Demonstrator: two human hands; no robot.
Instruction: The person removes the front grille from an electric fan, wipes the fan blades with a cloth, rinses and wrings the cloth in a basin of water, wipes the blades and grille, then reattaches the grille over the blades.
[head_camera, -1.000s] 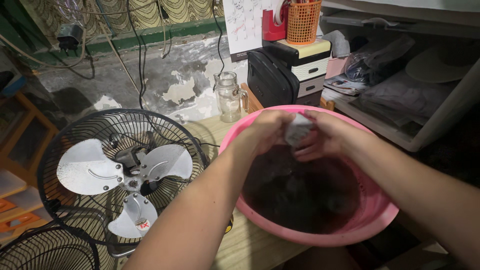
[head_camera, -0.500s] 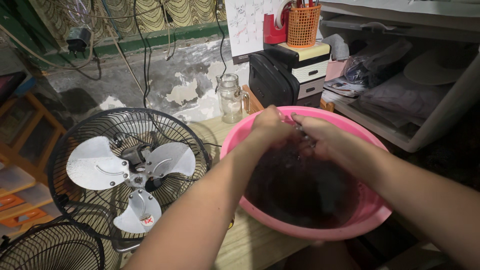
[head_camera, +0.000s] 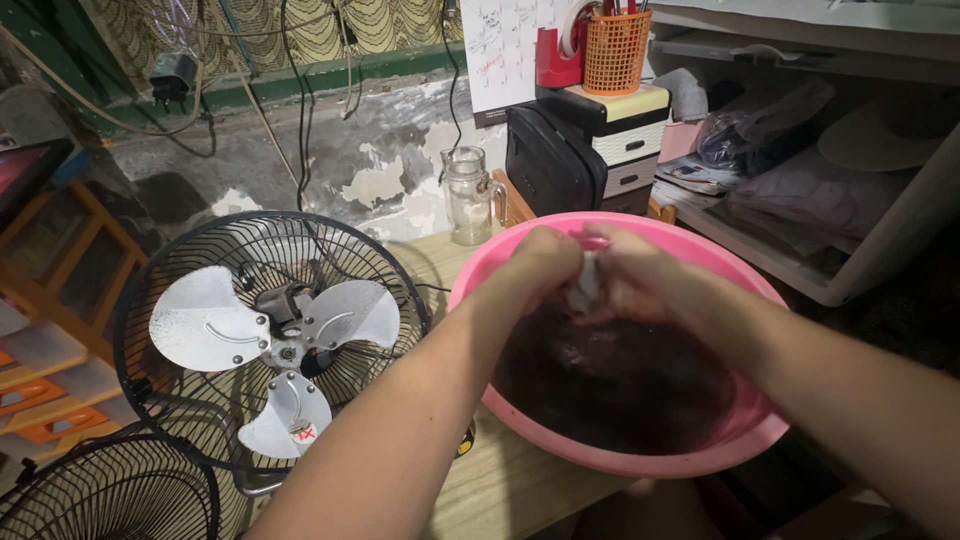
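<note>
A pink plastic basin (head_camera: 745, 435) holding dark water stands on a wooden table. Both my hands are over its far side, pressed together. My left hand (head_camera: 540, 262) and my right hand (head_camera: 632, 272) squeeze a small white cloth (head_camera: 586, 284) between them; only a strip of it shows between the fingers. The cloth hangs just above the dark water.
A fan (head_camera: 265, 335) with grey blades and its front grille off stands left of the basin. A loose black grille (head_camera: 110, 495) lies at the bottom left. A glass jar (head_camera: 468, 197), a black bag (head_camera: 555, 160), an orange pen basket (head_camera: 615, 48) and cluttered shelves (head_camera: 820, 190) are behind.
The white cloth was held up and visible a second ago; my hands have since dipped lower and closed tighter around it. The view has shifted slightly.
</note>
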